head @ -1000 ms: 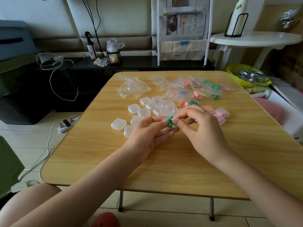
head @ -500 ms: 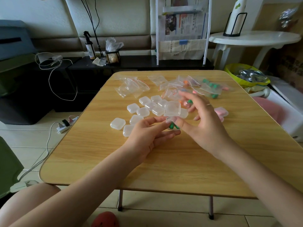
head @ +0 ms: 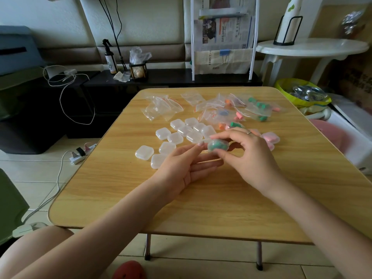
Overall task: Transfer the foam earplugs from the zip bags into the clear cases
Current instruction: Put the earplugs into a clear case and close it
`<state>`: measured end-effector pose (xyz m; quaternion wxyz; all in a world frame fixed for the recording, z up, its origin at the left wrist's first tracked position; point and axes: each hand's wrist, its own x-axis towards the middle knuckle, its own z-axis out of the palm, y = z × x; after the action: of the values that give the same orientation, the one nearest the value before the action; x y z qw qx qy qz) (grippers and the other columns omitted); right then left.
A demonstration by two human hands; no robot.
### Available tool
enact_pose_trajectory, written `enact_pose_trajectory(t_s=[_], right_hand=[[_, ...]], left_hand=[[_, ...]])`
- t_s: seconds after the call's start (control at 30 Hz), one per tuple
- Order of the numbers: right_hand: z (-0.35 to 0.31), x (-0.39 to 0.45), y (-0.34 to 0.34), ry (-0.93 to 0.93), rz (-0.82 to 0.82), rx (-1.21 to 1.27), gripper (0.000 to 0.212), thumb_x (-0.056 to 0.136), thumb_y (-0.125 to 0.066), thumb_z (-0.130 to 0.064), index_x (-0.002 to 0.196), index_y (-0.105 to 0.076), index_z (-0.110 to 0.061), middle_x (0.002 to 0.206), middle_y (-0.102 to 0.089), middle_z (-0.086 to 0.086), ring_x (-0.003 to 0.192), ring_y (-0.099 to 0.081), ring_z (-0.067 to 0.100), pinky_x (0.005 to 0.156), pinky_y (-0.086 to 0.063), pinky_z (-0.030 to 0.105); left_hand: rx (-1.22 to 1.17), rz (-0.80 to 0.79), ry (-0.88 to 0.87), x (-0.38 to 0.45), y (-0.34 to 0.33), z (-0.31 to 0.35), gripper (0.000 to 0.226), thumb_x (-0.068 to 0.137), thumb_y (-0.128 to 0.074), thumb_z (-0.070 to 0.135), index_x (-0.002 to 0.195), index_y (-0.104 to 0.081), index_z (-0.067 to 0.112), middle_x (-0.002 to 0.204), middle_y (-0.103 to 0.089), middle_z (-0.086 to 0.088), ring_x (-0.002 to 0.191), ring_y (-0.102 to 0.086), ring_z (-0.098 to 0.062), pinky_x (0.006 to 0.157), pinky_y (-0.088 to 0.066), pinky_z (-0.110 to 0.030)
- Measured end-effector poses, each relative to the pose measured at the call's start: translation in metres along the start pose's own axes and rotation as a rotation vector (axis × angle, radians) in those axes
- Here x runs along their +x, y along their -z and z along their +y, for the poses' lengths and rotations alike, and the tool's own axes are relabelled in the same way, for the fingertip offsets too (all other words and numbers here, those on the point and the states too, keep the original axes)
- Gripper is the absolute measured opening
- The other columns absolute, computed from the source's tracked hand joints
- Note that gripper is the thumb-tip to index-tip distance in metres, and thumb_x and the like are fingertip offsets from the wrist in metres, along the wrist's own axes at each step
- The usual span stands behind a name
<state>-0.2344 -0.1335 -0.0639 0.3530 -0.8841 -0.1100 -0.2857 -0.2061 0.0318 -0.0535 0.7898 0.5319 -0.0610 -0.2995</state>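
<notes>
Case (head: 218,145) with green earplugs inside, being held above table (head: 201,198) at mid-width, between both hands. Right hand (head: 249,158) pinching case, thumb at near edge, forefinger lying over top. Left hand (head: 185,168) lying palm up, fingers straight, fingertips (head: 200,143) touching case's left end, not curling round it. Hands meeting at case. Lid appearing closed; latch not discernible. Empty cases (head: 177,137) sitting clustered just beyond left hand. Pink-filled cases (head: 270,137) lying right of right hand. Zip bags (head: 258,108) holding green, orange and pink earplugs lying at far right of table; emptied bags (head: 161,106) lying at far left
</notes>
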Motion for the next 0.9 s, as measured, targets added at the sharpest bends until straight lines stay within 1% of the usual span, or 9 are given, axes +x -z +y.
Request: enact_pose_trajectory(t_s=[0.13,0.2,0.3,0.4,0.53,0.67,0.77,0.83,0.9], right_hand=[[0.003,-0.002,-0.004,-0.032,-0.037,0.014,0.019,0.08,-0.073,-0.009,0.096,-0.07,-0.019,0.093,-0.065,-0.006,0.093,-0.056,0.001,0.082,-0.044,0.017],[0.002,-0.003,-0.006,-0.012,-0.044,0.003,0.02,0.079,-0.073,-0.007,0.096,-0.07,-0.019,0.09,-0.064,-0.008,0.091,-0.058,0.006,0.081,-0.044,0.018],[0.003,-0.001,-0.004,0.005,-0.083,0.003,0.022,0.079,-0.074,-0.007,0.097,-0.069,-0.019,0.089,-0.061,-0.014,0.088,-0.056,0.003,0.079,-0.043,0.012],[0.003,0.001,0.001,-0.028,-0.246,0.056,0.018,0.085,-0.067,-0.021,0.102,-0.066,-0.027,0.103,-0.064,-0.015,0.099,-0.058,0.001,0.088,-0.048,0.021],[0.003,0.003,0.005,-0.028,-0.296,0.059,0.022,0.087,-0.067,-0.018,0.104,-0.065,-0.031,0.107,-0.064,-0.017,0.104,-0.058,-0.001,0.093,-0.049,0.029],[0.009,0.005,0.016,-0.087,-0.293,-0.124,0.038,0.084,-0.069,-0.015,0.116,-0.06,-0.035,0.116,-0.054,-0.017,0.1,-0.042,-0.016,0.086,-0.033,0.005],[0.018,0.008,0.028,-0.167,-0.353,-0.242,0.045,0.082,-0.071,-0.022,0.122,-0.056,-0.038,0.113,-0.053,-0.016,0.1,-0.046,-0.002,0.078,-0.027,0.018],[0.024,0.009,0.034,-0.207,-0.411,-0.305,0.044,0.079,-0.074,-0.025,0.116,-0.055,-0.04,0.109,-0.053,-0.015,0.089,-0.046,-0.006,0.081,-0.028,0.021],[0.028,0.009,0.038,-0.238,-0.435,-0.326,0.042,0.077,-0.076,-0.027,0.11,-0.055,-0.043,0.108,-0.053,-0.016,0.089,-0.042,-0.011,0.089,-0.038,0.027]], left_hand=[[0.052,-0.008,0.0,0.0,-0.001,-0.001,0.028,0.099,-0.045,0.02,0.115,-0.059,0.002,0.102,-0.071,-0.021,0.094,-0.07,-0.026,0.073,-0.058,-0.025],[0.052,0.001,0.0,0.0,0.0,-0.001,0.027,0.098,-0.047,0.02,0.114,-0.06,0.002,0.101,-0.071,-0.022,0.093,-0.071,-0.026,0.073,-0.058,-0.025],[0.061,0.013,-0.009,0.001,0.002,-0.002,0.027,0.096,-0.051,0.018,0.114,-0.06,0.0,0.1,-0.071,-0.021,0.091,-0.071,-0.025,0.073,-0.058,-0.025],[0.085,0.022,-0.041,0.003,0.002,-0.004,0.03,0.094,-0.055,0.012,0.12,-0.058,-0.003,0.101,-0.071,-0.018,0.09,-0.07,-0.022,0.075,-0.058,-0.025],[0.136,0.021,-0.054,0.003,0.001,-0.005,0.027,0.094,-0.055,0.012,0.119,-0.057,0.002,0.102,-0.071,-0.019,0.094,-0.07,-0.025,0.078,-0.058,-0.028],[0.167,0.083,-0.057,0.005,-0.001,-0.007,0.02,0.095,-0.054,0.013,0.114,-0.057,0.008,0.1,-0.071,-0.021,0.092,-0.071,-0.026,0.077,-0.059,-0.029],[0.203,0.074,-0.046,0.005,0.0,-0.007,0.017,0.095,-0.054,0.009,0.11,-0.059,0.007,0.101,-0.071,-0.02,0.093,-0.071,-0.025,0.079,-0.058,-0.03],[0.221,0.067,-0.038,0.005,0.0,-0.007,0.015,0.094,-0.054,0.007,0.108,-0.06,0.006,0.101,-0.071,-0.019,0.094,-0.07,-0.024,0.081,-0.058,-0.03],[0.225,0.066,-0.034,0.004,0.0,-0.007,0.014,0.094,-0.055,0.005,0.107,-0.06,0.005,0.1,-0.072,-0.018,0.095,-0.07,-0.024,0.081,-0.058,-0.03]])
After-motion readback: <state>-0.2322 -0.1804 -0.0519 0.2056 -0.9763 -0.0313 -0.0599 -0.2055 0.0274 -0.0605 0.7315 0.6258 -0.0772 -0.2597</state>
